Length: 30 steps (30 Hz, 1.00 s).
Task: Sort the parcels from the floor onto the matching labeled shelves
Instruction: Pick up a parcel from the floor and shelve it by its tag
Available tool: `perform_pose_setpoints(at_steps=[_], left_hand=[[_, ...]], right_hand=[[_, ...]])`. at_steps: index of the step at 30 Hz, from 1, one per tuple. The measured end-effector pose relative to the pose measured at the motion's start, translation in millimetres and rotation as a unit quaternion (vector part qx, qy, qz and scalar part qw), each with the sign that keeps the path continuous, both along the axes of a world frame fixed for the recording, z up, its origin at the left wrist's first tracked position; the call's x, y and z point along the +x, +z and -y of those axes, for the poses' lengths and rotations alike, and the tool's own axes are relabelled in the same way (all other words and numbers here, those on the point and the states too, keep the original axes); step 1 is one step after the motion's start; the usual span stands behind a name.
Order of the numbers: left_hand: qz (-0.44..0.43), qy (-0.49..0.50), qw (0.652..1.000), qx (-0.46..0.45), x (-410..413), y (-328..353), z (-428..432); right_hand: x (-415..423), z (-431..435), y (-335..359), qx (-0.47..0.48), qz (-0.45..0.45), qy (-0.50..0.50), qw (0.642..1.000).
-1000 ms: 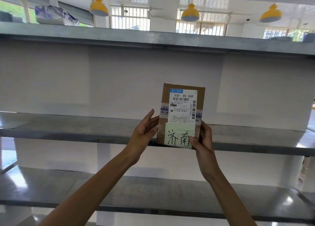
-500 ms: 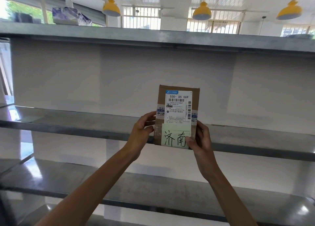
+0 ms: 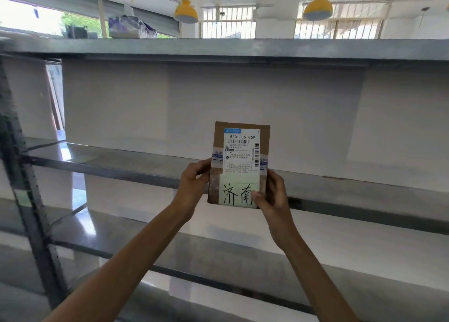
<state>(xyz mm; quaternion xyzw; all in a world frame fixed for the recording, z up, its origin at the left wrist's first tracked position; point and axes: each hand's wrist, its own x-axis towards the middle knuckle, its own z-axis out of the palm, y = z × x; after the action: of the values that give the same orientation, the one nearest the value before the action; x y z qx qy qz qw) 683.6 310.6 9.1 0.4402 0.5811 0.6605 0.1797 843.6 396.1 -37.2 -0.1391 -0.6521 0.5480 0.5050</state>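
We hold the parcel [image 3: 239, 163] upright in front of us, just right of centre, its face turned to us; it hangs in the air before the middle shelf [image 3: 116, 162], whose front edge runs behind its lower half from 9 o'clock to 3 o'clock; whether it touches that edge we cannot tell. Our left hand [image 3: 194, 183] is curled on the parcel's left edge, thumb in front and fingers hidden behind; our right hand [image 3: 273, 195] clamps the lower right corner, the thumb pressed on the handwritten label [image 3: 239, 193] and covering part of the second character. Above that sits the printed waybill [image 3: 241, 151]; tape [image 3: 217, 157] crosses the cardboard on both sides of it.

We judge the parcel light, since an edge grip by each hand carries it; it looks like a stiff, flat cardboard box that should keep its shape under a pinch; the tape and the labels look slick, so we would rather take hold on the bare cardboard edges at 9 and 3 o'clock than on the paper. No shelf label shows here, so the matching shelf is not yet found; on the top shelf [image 3: 243, 48], at 11 o'clock, lies a wrapped bundle [image 3: 131, 29]; the lower shelf [image 3: 218, 253] lies below our forearms.
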Motion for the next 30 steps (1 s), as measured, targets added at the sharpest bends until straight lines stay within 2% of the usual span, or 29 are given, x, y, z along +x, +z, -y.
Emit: perform_pose_setpoints(at_steps=[7, 12, 22, 30], left_hand=[[-0.015, 0.07, 0.997, -0.018, -14, -4, 35], [-0.04, 0.116, 0.992, 0.005, -37, 1, 75], [0.024, 0.187, 0.982, 0.002, -108, -7, 141], [0.024, 0.233, 0.972, 0.018, -176, -11, 186]], right_hand=[[-24, 12, -5, 0.031, 0.024, 0.054, 0.998], [-59, 31, -5, 0.03, 0.024, 0.111, 0.993], [-147, 86, -6, 0.045, 0.034, 0.184, 0.981], [-231, 125, -8, 0.05, 0.042, 0.22, 0.973]])
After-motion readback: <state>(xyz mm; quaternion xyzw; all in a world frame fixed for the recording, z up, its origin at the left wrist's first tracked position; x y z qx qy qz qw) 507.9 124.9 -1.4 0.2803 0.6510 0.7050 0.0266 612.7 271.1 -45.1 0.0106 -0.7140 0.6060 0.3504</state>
